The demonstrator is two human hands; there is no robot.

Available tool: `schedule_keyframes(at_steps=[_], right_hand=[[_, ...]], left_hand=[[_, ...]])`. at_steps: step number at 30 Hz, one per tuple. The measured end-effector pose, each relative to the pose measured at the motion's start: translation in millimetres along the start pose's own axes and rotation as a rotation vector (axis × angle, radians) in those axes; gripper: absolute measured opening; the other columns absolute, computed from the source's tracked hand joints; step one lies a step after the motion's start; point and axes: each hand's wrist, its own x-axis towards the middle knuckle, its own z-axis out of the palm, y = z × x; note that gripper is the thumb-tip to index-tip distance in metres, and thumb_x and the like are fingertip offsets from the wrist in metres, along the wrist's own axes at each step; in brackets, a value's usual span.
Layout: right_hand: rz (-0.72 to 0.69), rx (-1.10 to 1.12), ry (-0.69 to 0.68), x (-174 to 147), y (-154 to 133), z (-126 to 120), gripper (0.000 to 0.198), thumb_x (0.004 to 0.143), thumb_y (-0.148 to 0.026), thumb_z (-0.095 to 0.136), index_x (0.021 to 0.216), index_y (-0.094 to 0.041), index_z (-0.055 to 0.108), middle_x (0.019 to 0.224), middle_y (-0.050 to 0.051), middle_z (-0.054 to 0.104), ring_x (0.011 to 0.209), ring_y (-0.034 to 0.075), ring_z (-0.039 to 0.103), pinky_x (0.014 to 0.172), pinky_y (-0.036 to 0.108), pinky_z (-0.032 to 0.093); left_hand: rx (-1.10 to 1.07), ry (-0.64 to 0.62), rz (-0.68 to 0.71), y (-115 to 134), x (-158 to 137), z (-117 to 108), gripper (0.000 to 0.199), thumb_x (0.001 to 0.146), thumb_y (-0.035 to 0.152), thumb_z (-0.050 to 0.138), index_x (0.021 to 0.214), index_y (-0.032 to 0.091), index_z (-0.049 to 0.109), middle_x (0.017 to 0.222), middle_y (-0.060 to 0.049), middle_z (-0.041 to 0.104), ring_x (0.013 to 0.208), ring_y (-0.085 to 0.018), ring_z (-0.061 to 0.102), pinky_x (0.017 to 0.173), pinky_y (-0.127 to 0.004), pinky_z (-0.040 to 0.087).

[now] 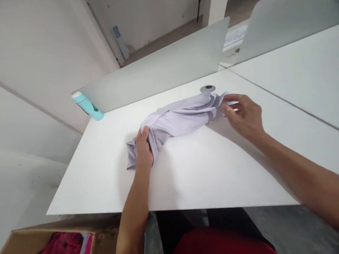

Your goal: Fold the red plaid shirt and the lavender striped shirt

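A pale lilac, finely striped shirt (180, 121) stretches between my two hands above the white table (205, 170), bunched lengthwise in loose folds. My left hand (144, 145) grips its left part, thumb on top and the other fingers hidden under the cloth. A loose end of the fabric hangs past that hand to the left. At the other end, my right hand (243, 114) pinches the shirt's edge between thumb and fingers. How much of the cloth rests on the tabletop I cannot tell.
A turquoise bottle-shaped object (88, 106) stands at the table's back left corner. Grey divider panels (167, 71) line the back edge, near a round cable hole (208, 88). An open cardboard box (104, 244) with red and pink clothes (61, 249) sits below at the left.
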Motion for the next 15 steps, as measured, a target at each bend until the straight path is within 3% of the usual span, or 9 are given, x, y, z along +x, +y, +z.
schedule_keyframes(at_steps=[4,8,11,13,15], right_hand=[[-0.101,-0.01,-0.045,-9.8,-8.4,4.0,0.022,0.085,-0.036,0.066,0.098,-0.02,0.073,0.088,0.005,0.074,0.071,0.017,0.068,0.062,0.028,0.05],[-0.097,0.057,-0.382,-35.3,-22.3,15.9,0.025,0.087,-0.041,0.063,0.074,-0.02,0.069,0.067,0.004,0.068,0.063,0.017,0.063,0.059,0.029,0.049],[-0.038,0.189,-0.636,-57.9,-32.7,28.4,0.034,0.085,-0.054,0.072,0.094,-0.021,0.074,0.084,0.006,0.074,0.072,0.02,0.068,0.063,0.03,0.054],[0.021,0.305,-0.767,-69.0,-37.9,35.5,0.049,0.079,-0.061,0.079,0.107,-0.021,0.073,0.097,0.008,0.075,0.085,0.024,0.071,0.068,0.032,0.057],[0.09,0.421,-0.816,-75.0,-41.1,39.9,0.052,0.077,-0.062,0.083,0.105,-0.021,0.07,0.099,0.009,0.073,0.089,0.025,0.07,0.069,0.032,0.058]], left_hand=[[-0.019,-0.016,0.018,2.4,-4.4,4.3,0.045,0.076,0.047,0.086,0.109,0.02,0.071,0.112,-0.006,0.079,0.121,-0.024,0.071,0.108,-0.035,0.053],[0.071,-0.096,0.082,-2.2,-10.9,9.5,0.036,0.085,0.047,0.081,0.108,0.021,0.072,0.103,-0.003,0.077,0.111,-0.02,0.072,0.104,-0.032,0.054],[0.264,-0.261,0.129,-10.5,-23.7,17.7,0.038,0.094,0.051,0.071,0.118,0.022,0.071,0.113,-0.006,0.076,0.115,-0.022,0.069,0.107,-0.034,0.052],[0.421,-0.442,0.201,-17.2,-35.6,24.7,0.048,0.101,0.059,0.059,0.129,0.021,0.069,0.131,-0.01,0.071,0.129,-0.026,0.063,0.117,-0.04,0.047],[0.524,-0.627,0.266,-23.5,-47.6,30.8,0.063,0.104,0.067,0.045,0.141,0.02,0.063,0.152,-0.014,0.059,0.147,-0.031,0.049,0.127,-0.046,0.036]])
